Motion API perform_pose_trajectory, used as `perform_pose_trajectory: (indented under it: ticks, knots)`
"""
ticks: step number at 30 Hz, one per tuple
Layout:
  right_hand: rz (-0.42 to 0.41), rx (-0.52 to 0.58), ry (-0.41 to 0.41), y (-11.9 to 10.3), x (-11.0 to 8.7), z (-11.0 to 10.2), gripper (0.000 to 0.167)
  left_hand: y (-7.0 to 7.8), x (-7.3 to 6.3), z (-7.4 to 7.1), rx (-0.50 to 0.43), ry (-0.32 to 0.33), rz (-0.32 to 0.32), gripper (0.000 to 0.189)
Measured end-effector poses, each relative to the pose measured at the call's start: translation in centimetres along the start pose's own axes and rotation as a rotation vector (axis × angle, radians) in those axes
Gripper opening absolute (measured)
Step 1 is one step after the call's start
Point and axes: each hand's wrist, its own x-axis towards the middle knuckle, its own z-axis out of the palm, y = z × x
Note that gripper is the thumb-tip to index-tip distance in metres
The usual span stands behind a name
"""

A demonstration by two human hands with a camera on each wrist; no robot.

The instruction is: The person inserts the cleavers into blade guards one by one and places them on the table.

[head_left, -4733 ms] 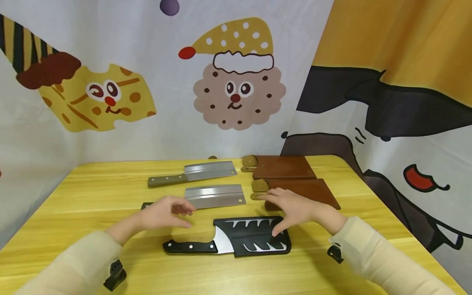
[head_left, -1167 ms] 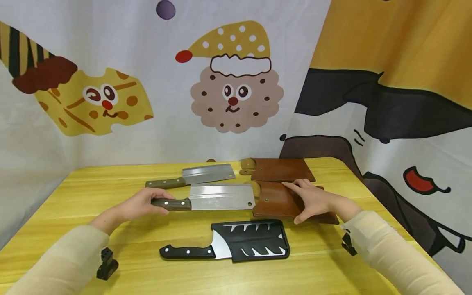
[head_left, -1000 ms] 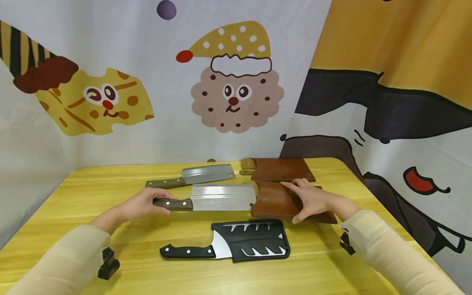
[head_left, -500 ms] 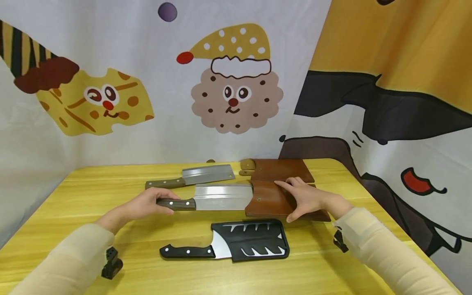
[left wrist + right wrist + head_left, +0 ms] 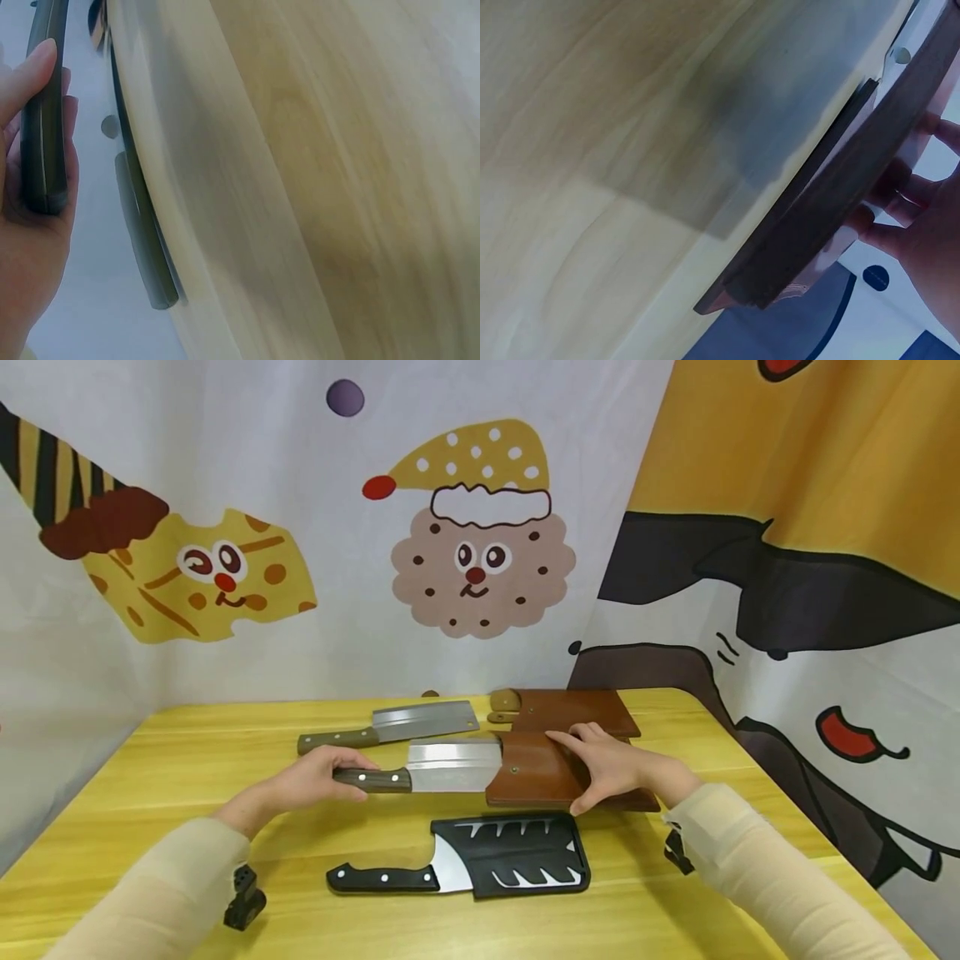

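My left hand (image 5: pixel 318 781) grips the dark wooden handle of a cleaver (image 5: pixel 453 768), lifted off the table with its blade pointing right. The tip half of the blade is hidden inside a brown leather sheath (image 5: pixel 528 768). Across the sheath, my right hand (image 5: pixel 611 768) holds it with thumb at the near edge and fingers at the far edge. Close up in the left wrist view, the handle (image 5: pixel 45 142) lies between thumb and fingers. The right wrist view has the sheath (image 5: pixel 840 180) raised above the wood, fingers against its face.
Behind lies another cleaver (image 5: pixel 423 720) with an olive handle, left of a second brown leather sheath (image 5: pixel 573 710). In front rests a black-handled cleaver with a black and white blade cover (image 5: pixel 517 856). A printed curtain (image 5: pixel 480 664) hangs behind the yellow wooden table (image 5: pixel 375 931).
Earlier, cleaver and sheath lay on the table and both hands were empty. Now both are held up; over the last second the blade has slid rightward into the sheath, which moved left.
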Motion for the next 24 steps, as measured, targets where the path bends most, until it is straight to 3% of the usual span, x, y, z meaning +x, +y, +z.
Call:
perform_pose_trajectory:
  ticks: [8, 24]
  knots:
    - [-0.01, 0.006, -0.01, -0.8, 0.6, -0.2, 0.114, 0.8, 0.6, 0.7, 0.016, 0.01, 0.073, 0.036]
    - [-0.031, -0.015, 0.006, -1.8, 1.6, 0.0, 0.114, 1.6, 2.0, 1.7, 0.081, 0.012, 0.067, 0.036]
